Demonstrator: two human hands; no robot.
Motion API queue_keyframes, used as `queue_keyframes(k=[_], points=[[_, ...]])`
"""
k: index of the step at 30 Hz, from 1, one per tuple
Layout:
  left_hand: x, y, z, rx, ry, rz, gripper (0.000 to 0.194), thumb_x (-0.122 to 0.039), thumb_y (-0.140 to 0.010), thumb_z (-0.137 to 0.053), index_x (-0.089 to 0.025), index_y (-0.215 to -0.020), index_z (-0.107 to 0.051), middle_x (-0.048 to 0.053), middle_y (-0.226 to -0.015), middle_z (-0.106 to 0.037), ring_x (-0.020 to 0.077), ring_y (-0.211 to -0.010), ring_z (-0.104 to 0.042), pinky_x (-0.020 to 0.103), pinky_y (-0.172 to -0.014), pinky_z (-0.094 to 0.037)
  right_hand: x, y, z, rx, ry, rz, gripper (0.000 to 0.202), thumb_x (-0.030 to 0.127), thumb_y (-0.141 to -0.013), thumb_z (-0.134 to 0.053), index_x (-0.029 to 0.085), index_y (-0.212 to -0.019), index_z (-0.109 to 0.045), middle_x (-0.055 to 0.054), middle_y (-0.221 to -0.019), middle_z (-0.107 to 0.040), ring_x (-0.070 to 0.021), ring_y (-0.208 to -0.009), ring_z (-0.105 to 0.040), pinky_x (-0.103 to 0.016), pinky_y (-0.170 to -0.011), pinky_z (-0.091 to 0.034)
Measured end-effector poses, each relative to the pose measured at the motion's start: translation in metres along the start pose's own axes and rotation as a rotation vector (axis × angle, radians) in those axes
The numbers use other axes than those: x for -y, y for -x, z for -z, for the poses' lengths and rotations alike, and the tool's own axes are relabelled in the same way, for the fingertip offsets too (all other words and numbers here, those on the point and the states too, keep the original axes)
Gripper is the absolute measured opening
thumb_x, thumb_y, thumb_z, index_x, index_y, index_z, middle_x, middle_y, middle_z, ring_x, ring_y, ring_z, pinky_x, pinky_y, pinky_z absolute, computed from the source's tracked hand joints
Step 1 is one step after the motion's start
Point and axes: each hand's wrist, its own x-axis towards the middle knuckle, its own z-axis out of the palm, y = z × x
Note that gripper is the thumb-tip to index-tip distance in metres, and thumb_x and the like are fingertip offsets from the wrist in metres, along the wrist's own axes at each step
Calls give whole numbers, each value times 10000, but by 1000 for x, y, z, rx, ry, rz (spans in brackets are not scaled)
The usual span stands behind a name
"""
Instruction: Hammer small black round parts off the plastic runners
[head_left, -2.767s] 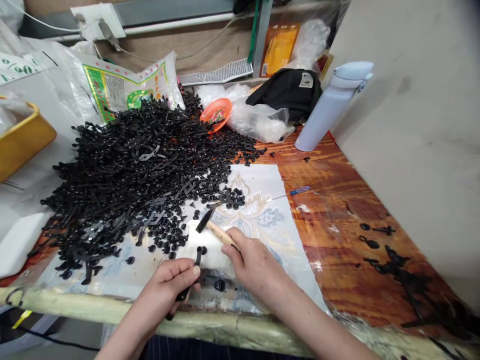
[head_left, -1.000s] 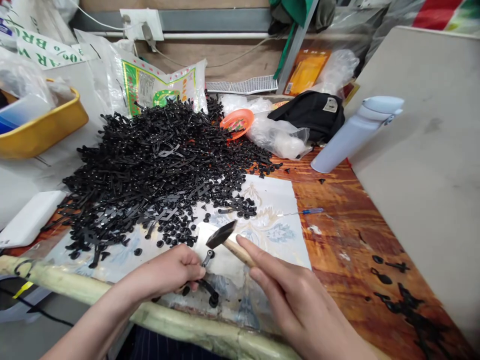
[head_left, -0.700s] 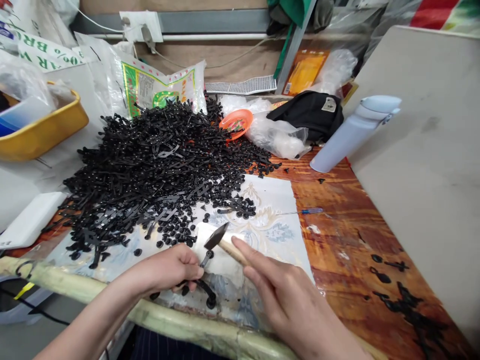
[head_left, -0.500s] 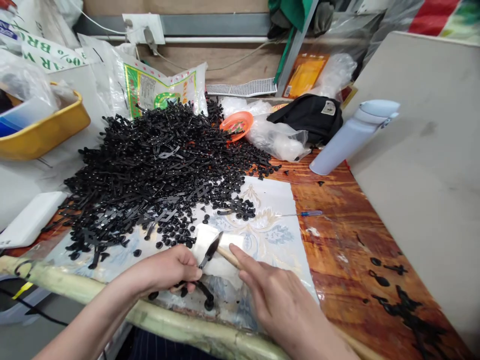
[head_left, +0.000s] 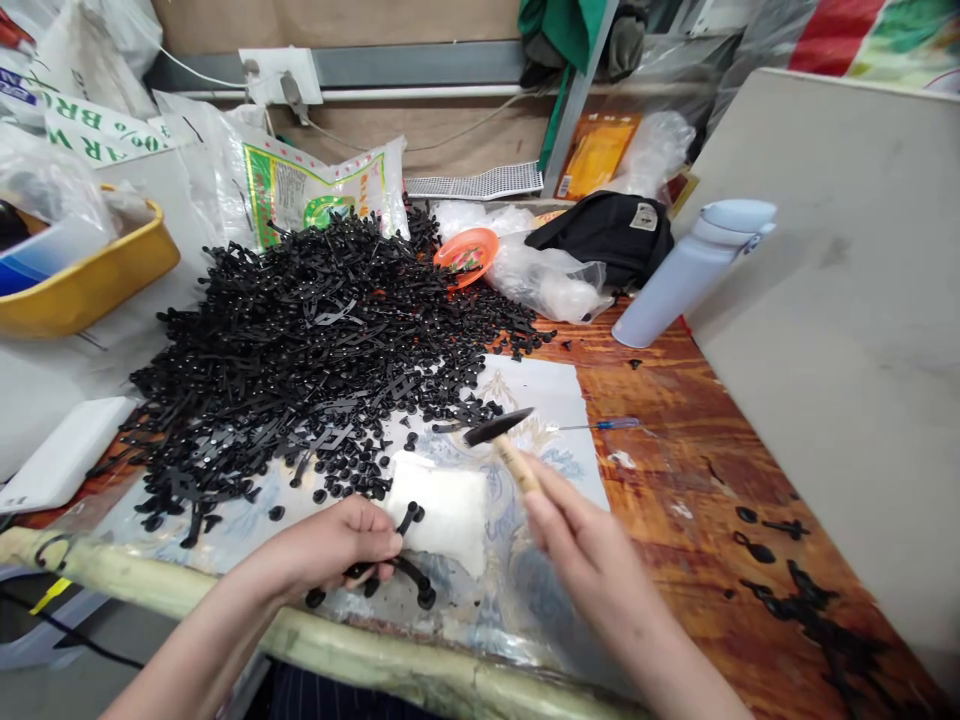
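Observation:
My left hand (head_left: 349,545) pinches a black part (head_left: 409,518) with round knobs, near the table's front edge. One end of that part reaches over a white pad (head_left: 442,510). My right hand (head_left: 574,515) is wrapped round the wooden handle of a small hammer (head_left: 499,427); its dark head is raised above the patterned sheet (head_left: 540,385), up and to the right of the pad. Behind my left hand lies a big heap of black parts (head_left: 300,330), with loose round pieces along its near side.
An orange dish (head_left: 466,257) leans at the heap's right. A pale blue bottle (head_left: 686,275), a black bag (head_left: 611,240) and a screwdriver (head_left: 619,424) are further right. Loose black parts (head_left: 806,600) lie at the right. A yellow basin (head_left: 90,275) stands left.
My right hand has lifted the hammer up and to the right, away from the black part in my left hand. The pad and the part's end are now uncovered. The view has shifted slightly.

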Motion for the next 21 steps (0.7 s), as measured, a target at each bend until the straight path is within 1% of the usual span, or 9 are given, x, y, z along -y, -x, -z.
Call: queue_keyframes(k=[2,4,8,12,15,16,18,19,21], points=[[8,3,1,0,70,-32,374,-478,-751,-584,-145,-580,-586,-64,-425,-416,46,-338,-238,220,-357,-98,-15,-8,8,-107,127,-100,480,374,-949,-313,215,-1391,-412,-111,-1151,-649,-262,-955,-649,-401,-778,-520],[15,8,2,16,147,-66,384,-483,-765,-578,-136,-602,-601,-62,-425,-424,36,-325,-228,213,-346,-112,-29,-14,12,-160,314,-169,491,305,-932,-332,180,-1403,-389,-142,-1166,-623,-283,-1011,-618,-431,-836,-483],[24,19,2,28,296,-131,386,-489,-727,-620,-124,-603,-609,-30,-450,-477,29,-322,-256,198,-318,-114,-43,-22,8,-207,633,-310,552,143,-839,-404,155,-1391,-394,-153,-1070,-593,-274,-945,-604,-370,-768,-463],[28,29,-2,6,402,-153,366,-468,-676,-676,-118,-596,-606,-8,-483,-520,15,-321,-272,181,-310,-112,-40,-23,-3,-177,797,-249,562,72,-779,-423,132,-1337,-453,-145,-1059,-548,-279,-983,-538,-325,-733,-447],[42,47,3,-25,477,-163,368,-473,-678,-684,-121,-593,-620,-9,-471,-528,12,-312,-278,178,-312,-114,-38,-21,-7,-147,852,-210,518,123,-814,-417,119,-1331,-455,-148,-1033,-546,-300,-974,-528,-343,-720,-452],[51,58,8,-40,496,-172,371,-480,-675,-688,-122,-598,-630,-10,-463,-530,13,-310,-277,178,-315,-113,-39,-20,-7,-136,863,-204,497,162,-838,-409,109,-1330,-454,-153,-1013,-551,-305,-950,-538,-353,-717,-454],[81,85,21,-68,505,-187,388,-503,-656,-704,-121,-610,-656,-10,-443,-534,17,-309,-281,183,-323,-116,-46,-17,-6,-120,889,-180,472,251,-879,-371,85,-1310,-473,-169,-971,-563,-315,-887,-558,-381,-713,-453],[100,100,28,-90,488,-183,401,-514,-644,-714,-118,-607,-668,-5,-434,-538,22,-314,-295,186,-332,-126,-53,-16,-5,-120,911,-147,481,281,-890,-344,68,-1297,-484,-184,-953,-567,-323,-855,-562,-401,-713,-447],[143,124,34,-129,472,-120,449,-547,-608,-730,-100,-608,-695,20,-439,-566,36,-323,-332,198,-344,-154,-73,-15,-2,-131,914,-93,515,383,-878,-334,102,-1264,-527,-197,-906,-570,-371,-794,-556,-454,-633,-425]])
